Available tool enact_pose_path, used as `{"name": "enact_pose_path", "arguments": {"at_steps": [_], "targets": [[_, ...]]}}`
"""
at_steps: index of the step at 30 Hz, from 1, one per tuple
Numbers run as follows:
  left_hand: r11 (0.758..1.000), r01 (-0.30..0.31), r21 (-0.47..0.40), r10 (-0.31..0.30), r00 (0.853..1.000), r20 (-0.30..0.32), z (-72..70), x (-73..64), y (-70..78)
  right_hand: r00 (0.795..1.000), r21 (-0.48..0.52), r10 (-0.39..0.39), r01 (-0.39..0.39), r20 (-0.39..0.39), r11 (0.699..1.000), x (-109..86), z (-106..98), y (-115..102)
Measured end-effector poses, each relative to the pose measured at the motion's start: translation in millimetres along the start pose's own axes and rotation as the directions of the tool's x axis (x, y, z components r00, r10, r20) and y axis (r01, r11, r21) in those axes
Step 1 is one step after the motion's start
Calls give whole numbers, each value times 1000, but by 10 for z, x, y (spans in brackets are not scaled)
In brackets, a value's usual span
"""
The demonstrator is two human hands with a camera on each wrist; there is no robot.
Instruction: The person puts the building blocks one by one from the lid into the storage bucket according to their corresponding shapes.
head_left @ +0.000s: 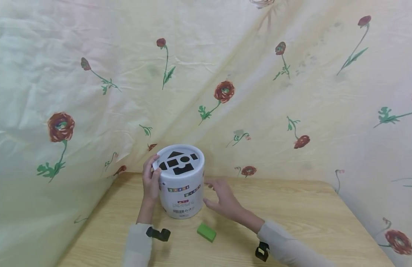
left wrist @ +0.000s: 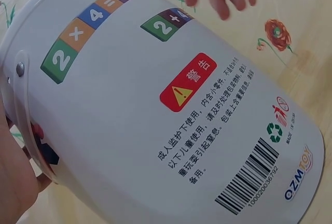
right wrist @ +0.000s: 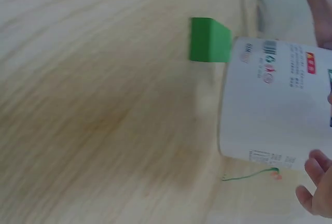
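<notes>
A white toy bucket (head_left: pixel 180 181) with printed number strips stands on the table, its lid (head_left: pixel 162 155) pierced by several black shaped holes. My left hand (head_left: pixel 150 181) grips its left side near the rim, fingers over the edge. In the left wrist view the bucket's handle (left wrist: pixel 23 105) hangs beside that hand. My right hand (head_left: pixel 226 200) holds nothing; its parted thumb and fingers are at the bucket's right side. In front of the bucket lies a green block (head_left: pixel 206 232), which also shows in the right wrist view as a green block (right wrist: pixel 209 40) with flat faces.
The wooden table (head_left: pixel 293 222) runs back to a cream curtain (head_left: pixel 179 104) printed with red flowers. Black wrist straps (head_left: pixel 158 234) with small mounts sit on both sleeves, low over the tabletop.
</notes>
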State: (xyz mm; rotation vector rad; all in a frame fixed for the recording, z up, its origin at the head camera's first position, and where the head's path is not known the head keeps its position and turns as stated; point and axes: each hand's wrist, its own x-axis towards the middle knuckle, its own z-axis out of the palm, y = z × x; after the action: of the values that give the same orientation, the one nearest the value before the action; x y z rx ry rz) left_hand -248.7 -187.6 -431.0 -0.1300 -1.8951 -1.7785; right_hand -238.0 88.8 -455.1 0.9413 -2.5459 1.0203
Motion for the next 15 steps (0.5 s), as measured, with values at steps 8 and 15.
{"name": "enact_pose_path", "arguments": {"at_steps": [8,15], "targets": [[998,27,59,-29,999,19,-48,10,42,953,-59,-58,79,298,995,-203,12,6],[991,7,137,-14,999,46,-121,14,84,912,-171,-66,147,405,974,-299,59,52]]}}
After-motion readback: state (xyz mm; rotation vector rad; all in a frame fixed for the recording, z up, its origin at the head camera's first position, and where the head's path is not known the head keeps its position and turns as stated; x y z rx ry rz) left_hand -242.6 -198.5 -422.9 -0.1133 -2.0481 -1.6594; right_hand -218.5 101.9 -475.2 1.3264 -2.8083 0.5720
